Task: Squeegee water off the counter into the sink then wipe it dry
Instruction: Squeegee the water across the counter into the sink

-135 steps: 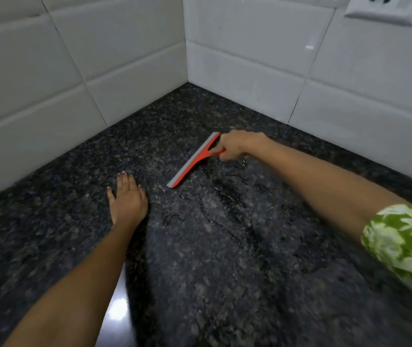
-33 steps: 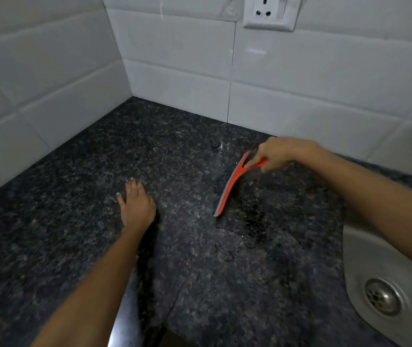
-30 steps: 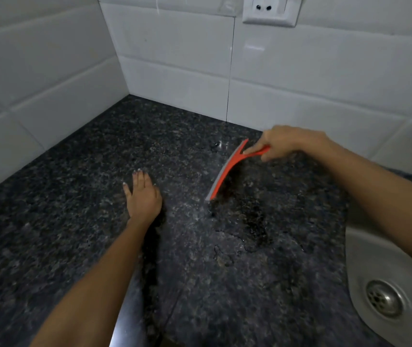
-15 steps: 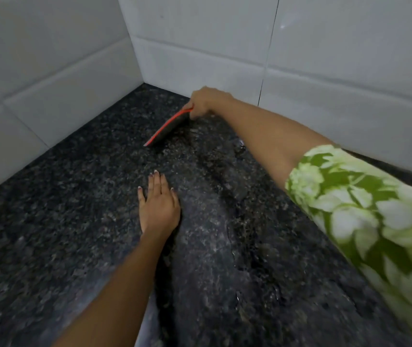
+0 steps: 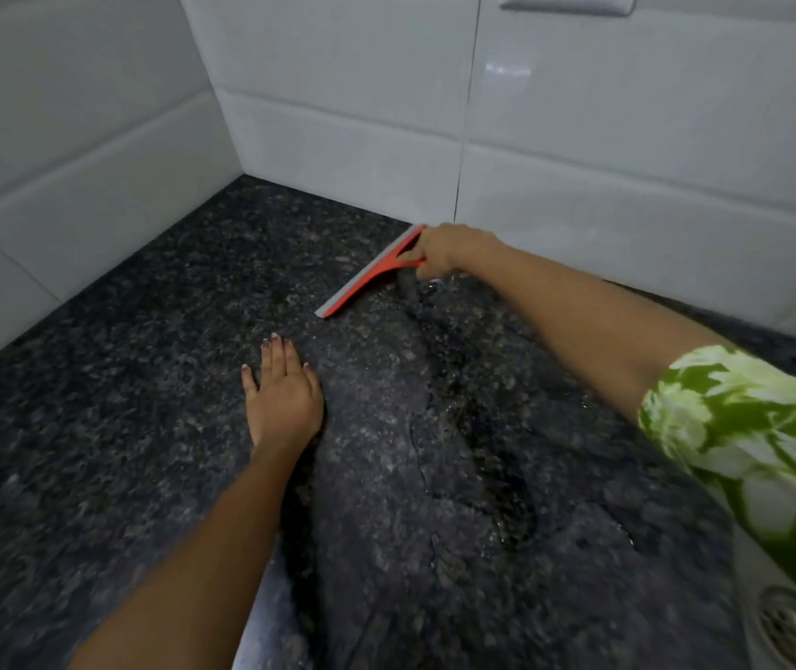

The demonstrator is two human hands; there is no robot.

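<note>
Gripping the squeegee (image 5: 369, 278) by its handle, the right hand (image 5: 441, 256) held the blade on the counter (image 5: 120, 427) near the back wall. The left hand (image 5: 284, 396) lay flat, fingers straight, holding nothing. Water (image 5: 478, 427) streaked toward the sink (image 5: 792, 626), so squeegeeing looked unfinished and wiping not begun.

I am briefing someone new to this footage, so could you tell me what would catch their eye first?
The orange squeegee stands out, gripped by the right hand at the foot of the white tiled back wall. In front of it, wet streaks glisten on the dark granite counter, where the left hand lies flat. A green patterned sleeve fills the right edge.
</note>
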